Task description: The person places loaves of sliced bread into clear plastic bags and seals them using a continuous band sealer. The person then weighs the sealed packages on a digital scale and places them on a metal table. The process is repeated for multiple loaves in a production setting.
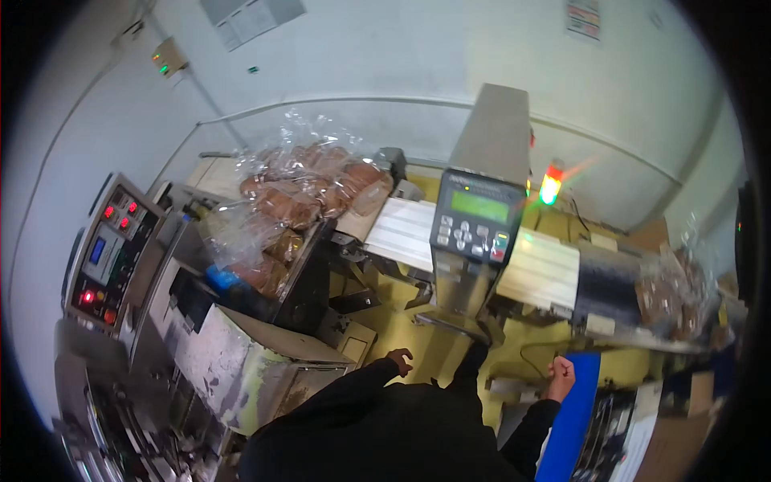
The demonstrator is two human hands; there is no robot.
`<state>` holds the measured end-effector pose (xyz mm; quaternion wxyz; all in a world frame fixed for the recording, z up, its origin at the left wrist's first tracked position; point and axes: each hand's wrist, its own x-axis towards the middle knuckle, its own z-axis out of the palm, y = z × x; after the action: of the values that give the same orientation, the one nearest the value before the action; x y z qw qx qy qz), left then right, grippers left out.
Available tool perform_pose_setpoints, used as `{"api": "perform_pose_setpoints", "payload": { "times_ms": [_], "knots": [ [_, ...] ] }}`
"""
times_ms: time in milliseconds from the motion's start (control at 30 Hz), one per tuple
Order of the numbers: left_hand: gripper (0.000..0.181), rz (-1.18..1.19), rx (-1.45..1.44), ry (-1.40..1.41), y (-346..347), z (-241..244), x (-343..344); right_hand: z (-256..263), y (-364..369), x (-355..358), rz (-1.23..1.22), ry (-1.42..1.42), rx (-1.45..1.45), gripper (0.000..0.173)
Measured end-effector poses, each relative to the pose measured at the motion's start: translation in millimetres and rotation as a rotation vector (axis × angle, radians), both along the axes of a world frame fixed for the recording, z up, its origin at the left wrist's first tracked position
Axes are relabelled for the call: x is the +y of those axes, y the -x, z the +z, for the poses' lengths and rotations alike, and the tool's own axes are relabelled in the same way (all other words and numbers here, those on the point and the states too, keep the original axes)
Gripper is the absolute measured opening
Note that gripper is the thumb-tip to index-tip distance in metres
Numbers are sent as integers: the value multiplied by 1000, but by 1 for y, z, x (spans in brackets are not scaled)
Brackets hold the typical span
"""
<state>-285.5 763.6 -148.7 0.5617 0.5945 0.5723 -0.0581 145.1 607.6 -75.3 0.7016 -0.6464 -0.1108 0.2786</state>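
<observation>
My left hand (400, 362) hangs low in front of my body, its fingers loosely curled and apart, with nothing in it. Further right, my right hand (561, 378) is raised with the fingers folded in, beside a blue panel (572, 416); no object shows in it. Before me stands a metal conveyor machine with a control head (476, 217) that has a green display and keys. A white belt (402, 232) runs under it from the left. At the belt's left end, brown loaves in clear plastic bags (289, 202) lie heaped.
More bagged loaves (668, 295) lie at the right, past a dark roller belt (607, 283). A lit signal lamp (550, 184) stands behind the machine. At left are a control panel (111, 253) with red readouts and a worn metal housing (223, 367). The floor (403, 307) is yellow.
</observation>
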Motion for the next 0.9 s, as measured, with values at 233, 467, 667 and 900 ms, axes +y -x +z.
{"api": "perform_pose_setpoints", "payload": {
  "times_ms": [233,467,667,900],
  "knots": [
    [23,-793,7,-118,-11,-109,-61,47,104,-290,-552,105,-116,17],
    [39,-1164,-44,-55,-51,-106,-182,100,164,-524,-1330,267,-364,21],
    [43,-1622,67,164,-88,-87,-320,74,263,-708,-2055,421,-407,27],
    [41,-1892,175,438,-186,68,-523,122,389,-1010,-2364,875,-517,57]
  ]
}}
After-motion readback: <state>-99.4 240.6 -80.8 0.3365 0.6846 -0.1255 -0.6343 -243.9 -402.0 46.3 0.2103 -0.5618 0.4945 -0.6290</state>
